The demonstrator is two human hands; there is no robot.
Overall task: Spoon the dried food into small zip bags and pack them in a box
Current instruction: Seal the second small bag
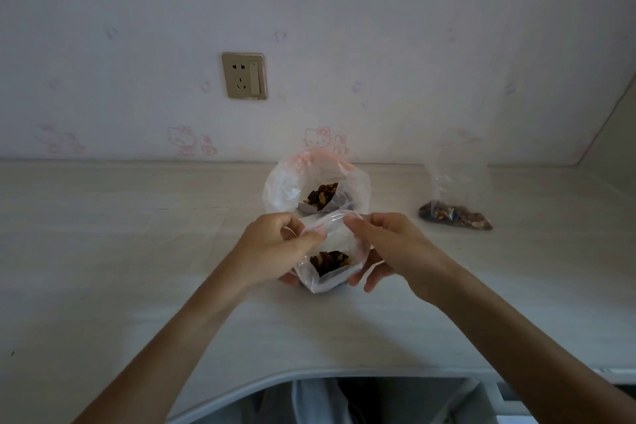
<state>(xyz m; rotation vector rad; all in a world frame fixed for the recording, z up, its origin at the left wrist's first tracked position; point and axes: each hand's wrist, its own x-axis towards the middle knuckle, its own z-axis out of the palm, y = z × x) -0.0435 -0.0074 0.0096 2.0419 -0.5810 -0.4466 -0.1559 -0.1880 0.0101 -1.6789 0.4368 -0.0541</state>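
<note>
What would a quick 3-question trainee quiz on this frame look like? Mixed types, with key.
1. True or false: the left hand and right hand both pinch the top of the small zip bag.
2. Multiple choice: the filled bag lying on the counter is A) left of the hands, B) right of the hands, C) inside the large bag.
3. Fill in: the large open bag of dried food stands ____ the held bag, nearer the wall.

Key: 1 true; 2 B; 3 behind.
</note>
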